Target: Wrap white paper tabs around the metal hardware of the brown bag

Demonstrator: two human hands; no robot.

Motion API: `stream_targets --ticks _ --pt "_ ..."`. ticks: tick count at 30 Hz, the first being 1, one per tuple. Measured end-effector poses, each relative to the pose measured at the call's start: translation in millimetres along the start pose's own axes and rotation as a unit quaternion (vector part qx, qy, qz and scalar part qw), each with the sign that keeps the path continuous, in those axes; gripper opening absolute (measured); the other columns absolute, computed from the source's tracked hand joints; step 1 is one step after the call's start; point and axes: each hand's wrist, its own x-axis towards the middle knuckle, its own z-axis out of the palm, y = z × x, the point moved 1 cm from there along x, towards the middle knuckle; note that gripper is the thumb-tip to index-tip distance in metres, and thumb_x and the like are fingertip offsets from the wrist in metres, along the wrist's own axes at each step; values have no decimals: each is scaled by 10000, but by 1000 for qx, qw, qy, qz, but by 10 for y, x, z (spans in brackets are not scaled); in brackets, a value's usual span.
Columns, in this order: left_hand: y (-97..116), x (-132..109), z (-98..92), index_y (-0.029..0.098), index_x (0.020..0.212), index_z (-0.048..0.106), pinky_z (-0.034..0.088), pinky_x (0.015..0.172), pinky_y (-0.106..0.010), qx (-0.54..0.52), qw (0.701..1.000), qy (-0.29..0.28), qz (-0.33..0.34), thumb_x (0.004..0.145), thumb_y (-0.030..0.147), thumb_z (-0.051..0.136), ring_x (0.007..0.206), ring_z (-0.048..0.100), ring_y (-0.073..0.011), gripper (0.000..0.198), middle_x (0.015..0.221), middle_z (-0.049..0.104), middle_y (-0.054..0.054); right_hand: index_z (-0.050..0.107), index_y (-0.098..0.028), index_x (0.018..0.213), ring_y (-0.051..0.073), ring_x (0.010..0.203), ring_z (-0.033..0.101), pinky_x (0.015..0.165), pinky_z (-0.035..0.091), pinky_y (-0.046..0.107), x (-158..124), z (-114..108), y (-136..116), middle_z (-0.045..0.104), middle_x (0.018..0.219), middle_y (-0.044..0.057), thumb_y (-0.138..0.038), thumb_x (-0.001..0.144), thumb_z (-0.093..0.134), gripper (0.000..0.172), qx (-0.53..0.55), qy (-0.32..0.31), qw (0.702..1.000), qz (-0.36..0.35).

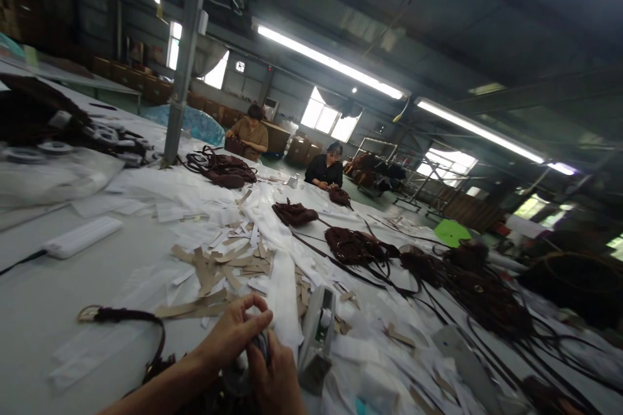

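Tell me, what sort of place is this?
Probably a bag-making workshop: dark brown bags with straps lie along a pale table, tan scraps are strewn across it, and tube lights hang overhead.

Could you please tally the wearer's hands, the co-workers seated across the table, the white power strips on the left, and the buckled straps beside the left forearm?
Wearer's hands: 2 (left hand, right hand)
Co-workers: 2 (brown top, black top)
Power strip: 1
Buckled strap: 1
Total: 6
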Motion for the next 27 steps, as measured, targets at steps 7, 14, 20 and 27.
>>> stream_targets --ticks 7,14,20,27 --pt "126 -40 -295 159 628 577 258 482 -218 176 964 -201 -14 829 704 425 535 341 -111 600 586 429 31 547 -213 803 183 421 607 445 237 309 -176 23 307 620 487 10 -571 960 214 513 -240 96 958 -127" --pt "0 -473 -411 202 866 614 190 356 -202 74 943 -268 -182 791 674 546 407 291 -67 483 663 505 31 491 -230 736 143 393 598 418 243 296 -250 138 176 608 465 -17 -573 965 98 570 -258 86 936 -222" --pt "-318 -652 -401 198 788 601 100 317 -206 -91 952 -203 -209 745 638 647 339 213 -25 444 581 540 55 453 -232 709 128 351 573 396 248 296 -309 185 64 575 438 -44 -569 972 92 559 -257 95 934 -230" --pt "-267 -640 -416 168 803 565 104 313 -191 -161 949 -167 -215 774 539 676 313 243 -4 389 595 542 53 524 -217 754 157 467 631 442 313 272 -255 93 -39 631 528 -16 -615 952 179 562 -222 56 957 -179"
